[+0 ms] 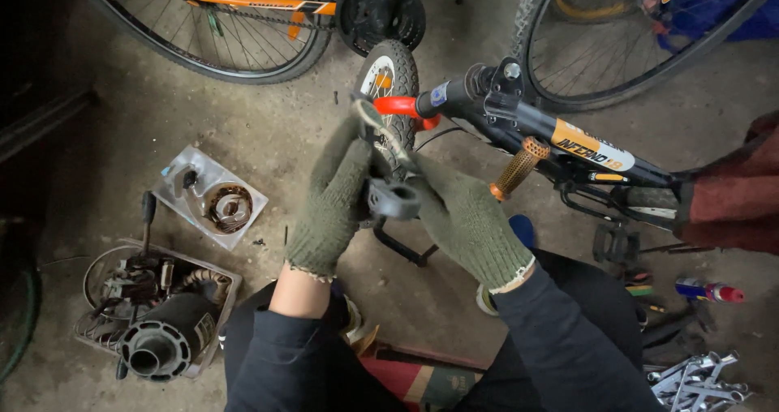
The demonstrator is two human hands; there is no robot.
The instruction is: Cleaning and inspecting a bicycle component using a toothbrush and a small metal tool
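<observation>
- My left hand (333,205), in a green knit glove, grips the upper end of a grey brake lever (393,197).
- My right hand (466,221) pinches its clamp end.
- It sits between both palms, over the small front tyre (389,75).
- It looks stiff, light and hard; best gripped by the clamp body.
- Black bike frame (568,140) stands just right.

Gloved hands (406,197) grip brake lever (392,195) — bike (568,140) beneath.
</observation>
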